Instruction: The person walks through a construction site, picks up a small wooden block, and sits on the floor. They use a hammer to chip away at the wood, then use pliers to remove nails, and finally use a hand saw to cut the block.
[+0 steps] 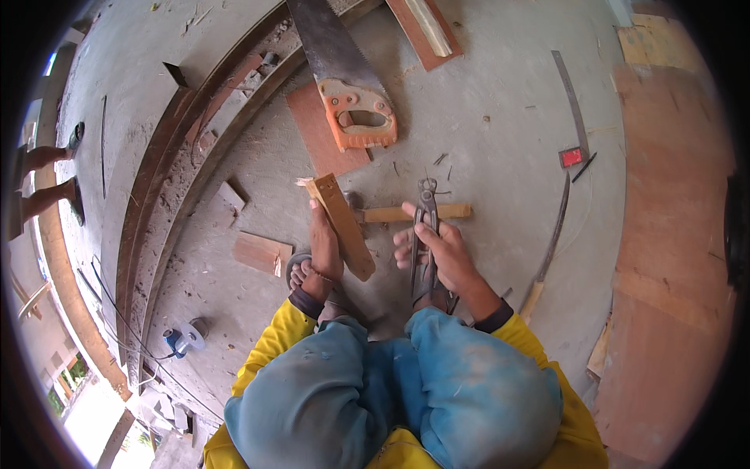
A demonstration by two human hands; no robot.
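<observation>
My left hand (321, 248) grips a short wooden block (342, 227) that tilts up and away from me, its far end splintered. In my right hand (451, 256) is a pair of metal pincers (426, 205), with the jaws pointing away from me and the fingers around the handles. Just beyond both hands a hammer (418, 213) lies on the concrete floor, its head partly hidden behind the block. A few loose nails (441, 159) are scattered past the pincers. My knees are bent beneath my forearms.
A handsaw (355, 117) rests across a plywood piece (312, 129) ahead. Long metal channels (168, 168) curve along the left, near a blue power tool (185, 338). Rightward lie a red square piece (571, 157), a long blade (555, 227) and a plywood sheet (664, 203). Another person's legs (51, 180) show far left.
</observation>
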